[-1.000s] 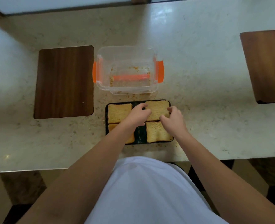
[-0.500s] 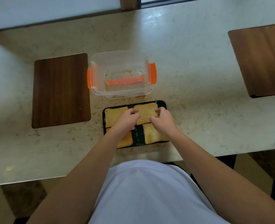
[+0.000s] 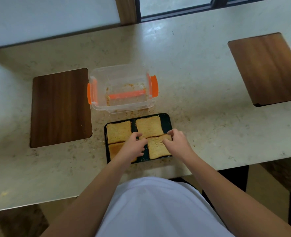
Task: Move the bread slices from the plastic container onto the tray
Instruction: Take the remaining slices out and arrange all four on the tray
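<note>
Four bread slices point(image 3: 149, 126) were laid on tray point(image 3: 166, 119), just below emptied container point(image 3: 122, 88); near-right slice was pinched by left hand point(image 3: 132, 147) & right hand point(image 3: 177, 141), prob. to square it.

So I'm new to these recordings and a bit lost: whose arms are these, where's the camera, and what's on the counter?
There is no machine here. A person wears a camera on the head, looking down at their own arms. On the stone counter lies a dark tray holding four bread slices. Behind it stands a clear plastic container with orange clips, holding only crumbs. Wooden boards lie at the left and at the far right. The left hand and right hand touch the near right slice at its far corners, apparently adjusting it; whether they grip it is unclear.
</note>
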{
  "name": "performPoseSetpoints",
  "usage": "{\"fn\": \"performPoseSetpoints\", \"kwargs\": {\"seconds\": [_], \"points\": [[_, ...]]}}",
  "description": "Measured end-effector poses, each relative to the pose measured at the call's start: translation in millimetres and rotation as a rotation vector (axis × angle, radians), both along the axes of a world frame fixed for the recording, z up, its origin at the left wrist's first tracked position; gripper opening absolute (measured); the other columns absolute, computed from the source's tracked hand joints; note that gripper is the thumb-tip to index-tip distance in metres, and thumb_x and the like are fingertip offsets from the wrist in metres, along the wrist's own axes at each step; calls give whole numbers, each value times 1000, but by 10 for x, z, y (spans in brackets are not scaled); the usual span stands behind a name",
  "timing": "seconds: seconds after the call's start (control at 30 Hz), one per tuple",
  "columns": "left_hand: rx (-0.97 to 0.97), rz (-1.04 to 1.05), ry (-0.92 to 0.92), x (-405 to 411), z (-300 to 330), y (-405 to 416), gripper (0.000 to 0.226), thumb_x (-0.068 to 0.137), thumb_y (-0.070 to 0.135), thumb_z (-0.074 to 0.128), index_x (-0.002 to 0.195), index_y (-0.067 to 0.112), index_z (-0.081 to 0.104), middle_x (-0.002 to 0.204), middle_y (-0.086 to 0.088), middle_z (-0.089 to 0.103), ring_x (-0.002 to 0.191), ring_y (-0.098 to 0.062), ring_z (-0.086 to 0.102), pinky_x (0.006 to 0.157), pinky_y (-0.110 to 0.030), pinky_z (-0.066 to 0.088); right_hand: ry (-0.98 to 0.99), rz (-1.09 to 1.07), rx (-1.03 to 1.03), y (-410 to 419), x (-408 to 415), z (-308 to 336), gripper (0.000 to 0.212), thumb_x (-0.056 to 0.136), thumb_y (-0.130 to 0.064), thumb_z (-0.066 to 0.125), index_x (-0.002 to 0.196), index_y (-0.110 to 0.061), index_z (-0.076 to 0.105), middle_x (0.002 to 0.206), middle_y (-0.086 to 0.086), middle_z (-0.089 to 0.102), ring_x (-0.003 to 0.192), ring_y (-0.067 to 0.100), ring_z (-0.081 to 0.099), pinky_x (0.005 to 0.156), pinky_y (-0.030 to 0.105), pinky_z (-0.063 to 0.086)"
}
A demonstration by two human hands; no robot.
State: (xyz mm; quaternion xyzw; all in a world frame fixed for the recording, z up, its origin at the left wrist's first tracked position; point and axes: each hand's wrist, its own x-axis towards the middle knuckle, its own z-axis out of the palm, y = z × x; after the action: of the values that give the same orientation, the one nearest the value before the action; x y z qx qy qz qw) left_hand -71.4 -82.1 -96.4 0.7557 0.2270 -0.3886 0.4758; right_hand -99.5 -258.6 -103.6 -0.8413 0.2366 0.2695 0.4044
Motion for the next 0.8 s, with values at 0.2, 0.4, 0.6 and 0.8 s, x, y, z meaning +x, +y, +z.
{"fn": "performPoseSetpoints", "kwargs": {"seconds": [0.2,0.4,0.6,0.8], "points": [[-36,-19,-9,-89,-41,-63,38,98,25,58,135,22,50,122,0,57,103,-15,63,81,-29,56,9,9,-11,-18,-73,-74,49,95,-26,60,141,-14,49,141,7,48,99,14,54,76,27,43],[-43,-14,2,-110,-28,-72,30,98,27,57,128,25,54,122,0,59,102,-15,64,82,-30,57,19,30,-40,23,-80,-89,53,94,-27,61,143,-13,47,142,8,47,105,16,51,81,29,43],[-59,21,26,-108,-48,-11,28,99,24,56,128,22,56,120,-2,62,102,-16,64,83,-32,57,28,27,7,32,-96,-72,49,94,-27,61,140,-14,49,143,9,47,101,15,52,77,28,42],[-45,28,13,-117,-69,64,33,100,23,55,133,19,55,124,-4,61,105,-20,64,90,-37,58,37,7,83,62,-76,-15,51,92,-28,64,140,-15,51,133,7,54,101,17,56,78,32,48]]}}
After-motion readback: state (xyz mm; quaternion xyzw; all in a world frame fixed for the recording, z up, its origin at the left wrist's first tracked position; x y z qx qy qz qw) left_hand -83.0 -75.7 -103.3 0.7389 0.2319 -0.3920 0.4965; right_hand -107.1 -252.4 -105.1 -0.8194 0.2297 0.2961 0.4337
